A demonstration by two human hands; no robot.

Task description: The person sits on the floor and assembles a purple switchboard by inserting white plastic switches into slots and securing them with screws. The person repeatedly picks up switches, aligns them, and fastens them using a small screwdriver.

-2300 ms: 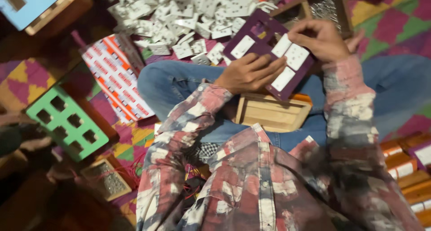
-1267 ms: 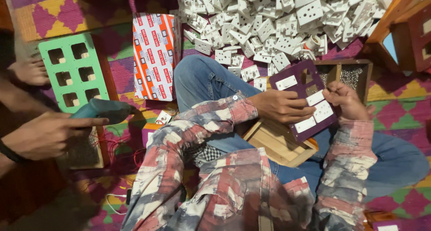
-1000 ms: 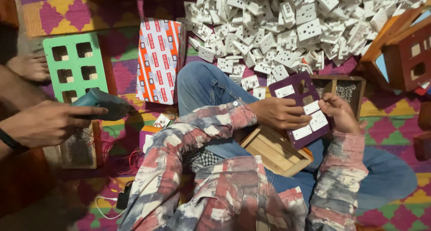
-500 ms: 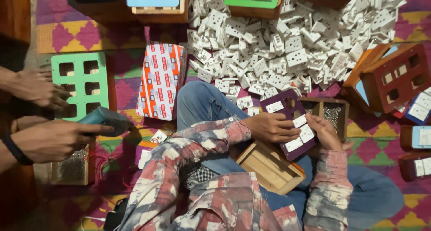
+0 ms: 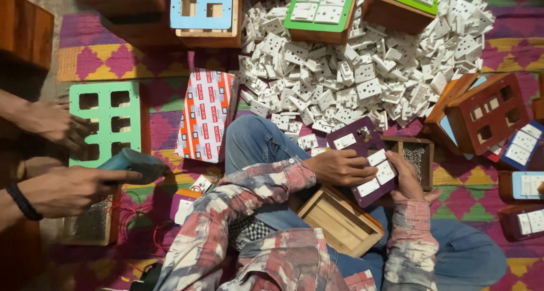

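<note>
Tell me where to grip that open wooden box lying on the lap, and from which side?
Grip the wooden box by its lower-right long wall, coming from the right side. It lies open side up and tilted across the lap, its upper end tucked under the purple switch plate that the left hand and right hand hold, so only that lower rim is free.

Head camera, steeply downward, close.

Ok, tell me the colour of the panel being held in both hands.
Dark purple panel, fitted with white switches; the head view shows it.
</note>
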